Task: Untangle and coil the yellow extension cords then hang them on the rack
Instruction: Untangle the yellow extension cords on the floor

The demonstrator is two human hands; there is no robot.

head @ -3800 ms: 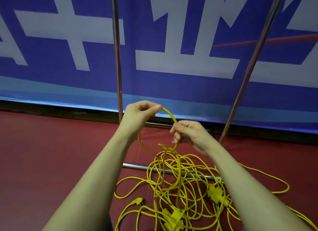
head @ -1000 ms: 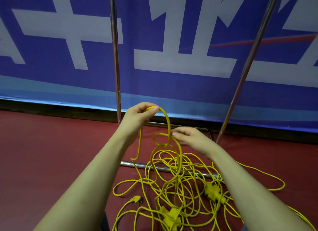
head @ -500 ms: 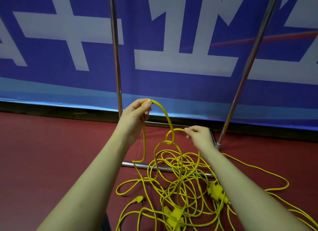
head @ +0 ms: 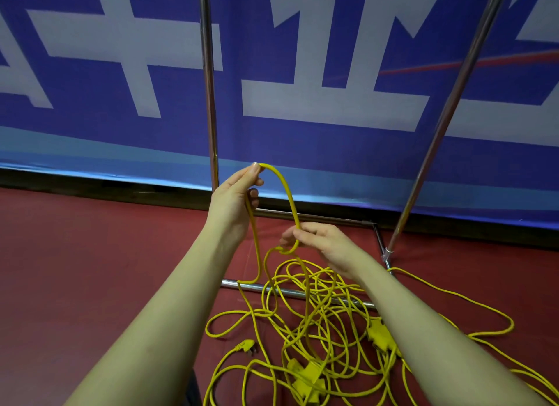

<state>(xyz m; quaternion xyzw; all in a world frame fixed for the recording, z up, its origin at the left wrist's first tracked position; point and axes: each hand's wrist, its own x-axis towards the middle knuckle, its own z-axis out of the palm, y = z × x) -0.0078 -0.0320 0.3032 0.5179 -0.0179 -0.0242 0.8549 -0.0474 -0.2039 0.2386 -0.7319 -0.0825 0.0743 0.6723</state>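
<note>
while our left hand (head: 234, 194) pinches the top of a cord loop (head: 279, 188) at 12 o'clock, our right hand (head: 322, 244) grips the knot (head: 282, 250) below; we should ease it loose, since the cords (head: 317, 321) lie tangled on the floor (head: 90, 269) at 6 o'clock.

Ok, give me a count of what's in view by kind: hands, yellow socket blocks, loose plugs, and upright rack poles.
Hands: 2, left hand and right hand, both holding yellow cord
Yellow socket blocks: 2, and
Loose plugs: 1
Upright rack poles: 2, and
Total: 7
</note>
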